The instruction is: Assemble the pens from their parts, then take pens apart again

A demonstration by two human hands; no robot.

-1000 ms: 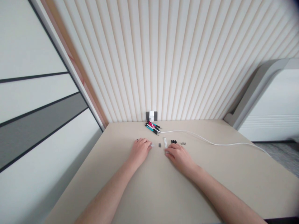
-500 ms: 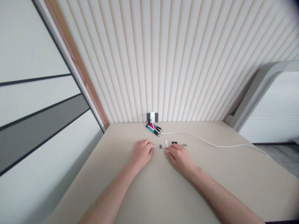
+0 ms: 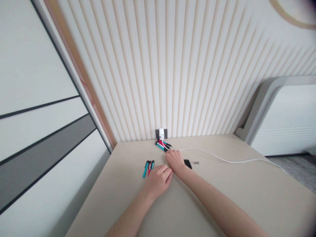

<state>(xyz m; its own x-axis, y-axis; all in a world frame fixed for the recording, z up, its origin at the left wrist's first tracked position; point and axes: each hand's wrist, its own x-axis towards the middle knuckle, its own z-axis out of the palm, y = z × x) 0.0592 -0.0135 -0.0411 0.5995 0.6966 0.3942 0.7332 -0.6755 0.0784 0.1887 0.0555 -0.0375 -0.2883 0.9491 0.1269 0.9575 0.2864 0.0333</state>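
Your right hand (image 3: 175, 161) is curled, any pinch hidden, with the pen pile (image 3: 161, 145) at eleven o'clock; your loosely curled left hand (image 3: 158, 181) has three pens (image 3: 148, 168) at ten o'clock.

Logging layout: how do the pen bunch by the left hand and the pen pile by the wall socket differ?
The pen bunch lies beside the left hand, the pen pile at the back edge of the table, near the right hand. The bunch is about three pens, nearly parallel; the pile holds more, crossed. A white cable runs across the pile, not the bunch. Both include teal and red pens.
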